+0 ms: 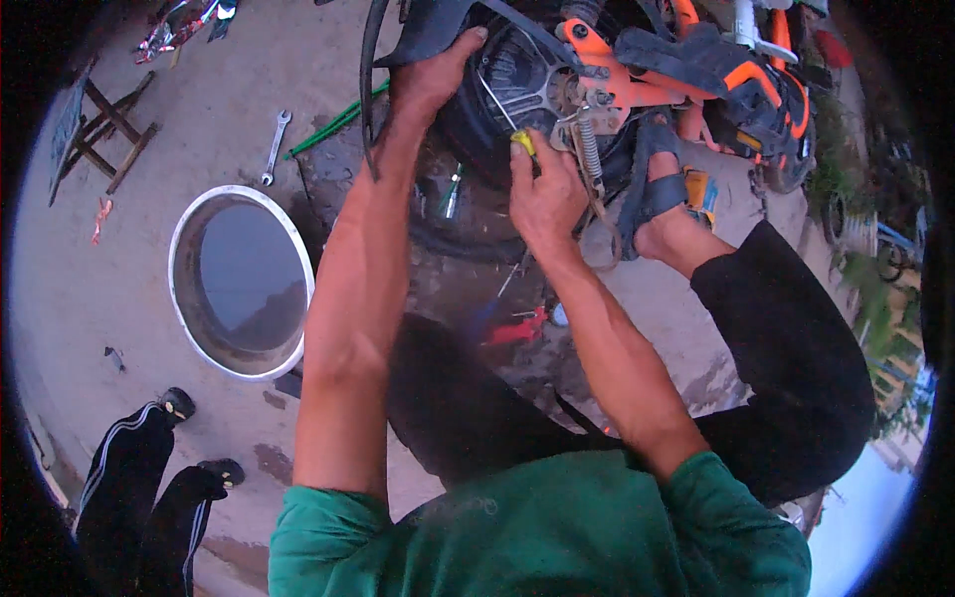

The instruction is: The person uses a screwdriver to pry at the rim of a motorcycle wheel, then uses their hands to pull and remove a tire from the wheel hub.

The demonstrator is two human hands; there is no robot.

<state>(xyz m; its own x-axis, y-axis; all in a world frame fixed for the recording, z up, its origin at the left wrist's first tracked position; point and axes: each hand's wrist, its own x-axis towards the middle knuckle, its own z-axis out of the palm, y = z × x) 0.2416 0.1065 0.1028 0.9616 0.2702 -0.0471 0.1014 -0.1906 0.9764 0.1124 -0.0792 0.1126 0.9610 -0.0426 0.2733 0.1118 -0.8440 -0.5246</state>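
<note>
**Both hands on the wheel**

The black spoked motorcycle wheel [517, 90] with its rubber tyre stands on the concrete ground [199, 119], near the round white-rimmed water basin [239, 284]. Your left hand [430, 80] is clamped over the tyre's upper edge. Your right hand [545, 194] is closed around a yellow-handled screwdriver [521, 140], its shaft against the hub.

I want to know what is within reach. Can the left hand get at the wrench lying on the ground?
Probably not now: the left hand grips the tyre, and the wrench lies apart, further left.
</note>
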